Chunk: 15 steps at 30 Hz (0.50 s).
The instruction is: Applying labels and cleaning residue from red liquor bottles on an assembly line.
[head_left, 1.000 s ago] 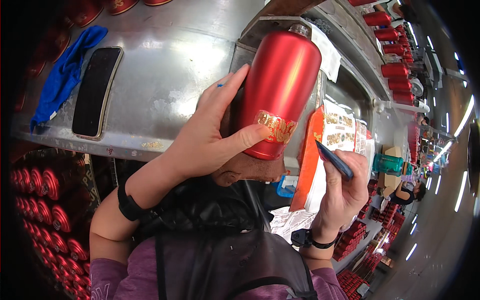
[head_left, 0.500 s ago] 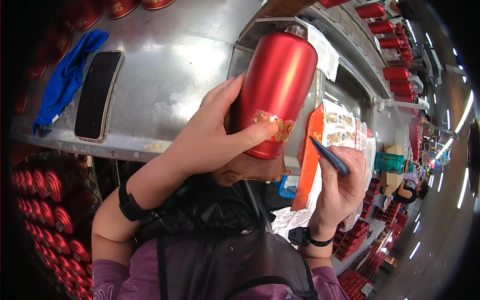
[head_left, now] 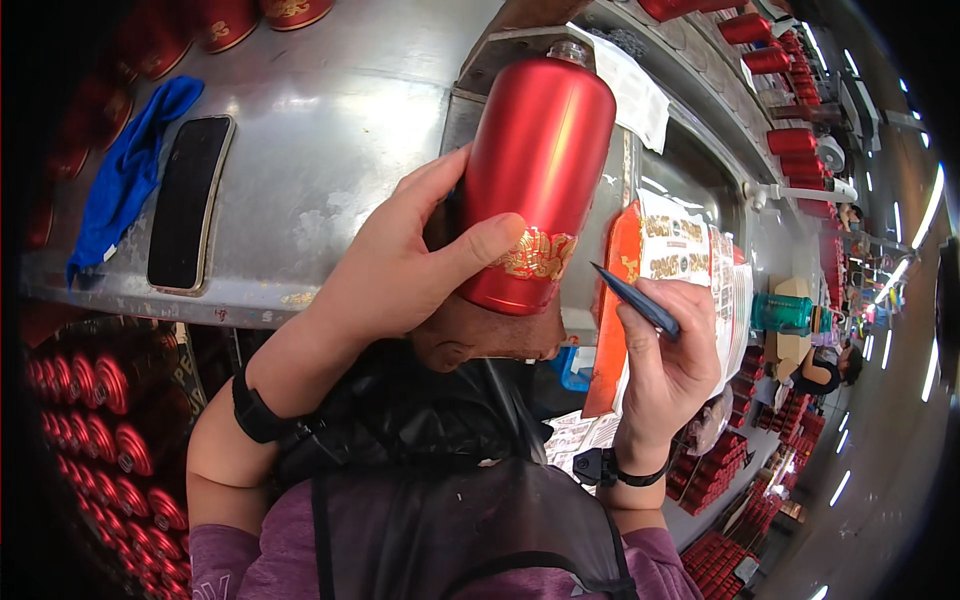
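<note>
A glossy red bottle [head_left: 540, 160] with a clear threaded neck lies tilted in front of me, its neck pointing away. My left hand [head_left: 410, 245] is wrapped round its left side, the thumb resting by a gold decal [head_left: 540, 254] near the base; the fingers behind the bottle are partly hidden. In my right hand [head_left: 672, 355] is a pair of dark blue pointed tweezers [head_left: 640, 303], pinched between thumb and fingers. Their tip points left toward the decal and stays apart from the bottle. Just beyond that hand are printed sheets [head_left: 680, 245] of gold decals with an orange edge.
A phone [head_left: 190, 205] and a blue cloth [head_left: 125, 185] lie on the metal bench [head_left: 310, 150] at left. Under the bottle's base is a brown block [head_left: 480, 335]. Red bottles [head_left: 110, 440] are stacked below left. A teal jar [head_left: 783, 313] stands at right.
My left thumb has drawn back from the decal, which now shows more fully. The bottle and the right hand with the tweezers have shifted slightly left in view.
</note>
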Each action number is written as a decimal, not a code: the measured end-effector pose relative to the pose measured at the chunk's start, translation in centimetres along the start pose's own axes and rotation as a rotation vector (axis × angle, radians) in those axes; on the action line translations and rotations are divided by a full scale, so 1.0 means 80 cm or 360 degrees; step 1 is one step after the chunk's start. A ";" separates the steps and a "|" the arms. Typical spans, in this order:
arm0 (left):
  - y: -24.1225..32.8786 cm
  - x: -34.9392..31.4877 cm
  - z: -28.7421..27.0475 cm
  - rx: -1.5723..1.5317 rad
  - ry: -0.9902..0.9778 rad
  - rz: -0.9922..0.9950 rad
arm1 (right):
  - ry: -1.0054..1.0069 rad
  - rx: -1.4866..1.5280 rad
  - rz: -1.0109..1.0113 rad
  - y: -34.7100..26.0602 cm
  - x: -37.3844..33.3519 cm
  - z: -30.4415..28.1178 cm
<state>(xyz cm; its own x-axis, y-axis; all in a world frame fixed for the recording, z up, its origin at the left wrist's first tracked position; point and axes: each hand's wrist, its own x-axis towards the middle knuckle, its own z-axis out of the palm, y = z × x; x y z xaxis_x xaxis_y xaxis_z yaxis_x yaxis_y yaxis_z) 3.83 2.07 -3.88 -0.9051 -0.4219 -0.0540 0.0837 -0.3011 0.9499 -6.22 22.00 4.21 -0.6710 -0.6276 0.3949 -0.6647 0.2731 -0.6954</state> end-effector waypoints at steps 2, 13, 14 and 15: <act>0.001 0.001 0.001 -0.0090 -0.0028 0.0014 | -0.0005 -0.0010 -0.0003 0.000 0.001 0.002; -0.005 -0.013 -0.012 0.0454 -0.0116 0.0222 | -0.0231 -0.0352 -0.0560 -0.015 0.014 0.020; -0.007 -0.014 -0.012 0.0511 -0.0127 0.0259 | -0.0170 -0.0379 -0.0556 -0.013 0.014 0.021; -0.006 -0.015 -0.010 0.0506 -0.0124 0.0258 | -0.0175 -0.0381 -0.0556 -0.012 0.017 0.022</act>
<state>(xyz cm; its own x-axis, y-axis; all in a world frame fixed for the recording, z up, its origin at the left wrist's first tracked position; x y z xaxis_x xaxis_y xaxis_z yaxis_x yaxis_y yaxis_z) 5.18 2.06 -4.52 -0.9207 -0.3723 0.1169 0.1056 0.0505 0.9931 -5.91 19.61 4.39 -0.3618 -0.7827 0.5065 -0.9117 0.1836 -0.3675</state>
